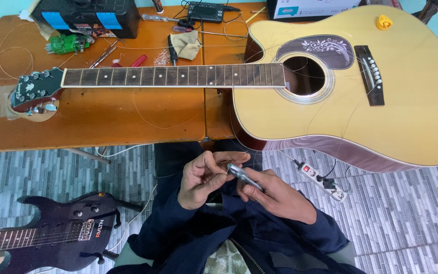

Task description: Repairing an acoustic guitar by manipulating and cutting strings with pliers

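Observation:
Over my lap, my right hand (pixel 275 195) grips a small silver metal tool (pixel 243 175), its tip pointing up and left. My left hand (pixel 206 177) is curled beside it, fingertips pinched at the tool's tip; whether it holds a thin string I cannot tell. An acoustic guitar (pixel 406 122) with a pale yellow top lies face up on the wooden table (pixel 102 122) in front of me, its neck (pixel 173 76) running left to the headstock (pixel 34 91). Loose thin strings trail across the guitar's body and the table.
A dark electric guitar (pixel 62 231) lies on the tiled floor at lower left. A white power strip (pixel 323 180) sits on the floor under the acoustic body. Screwdrivers, a cloth (pixel 186 44), a black case (pixel 89 15) and a yellow peg (pixel 384 22) lie around the table.

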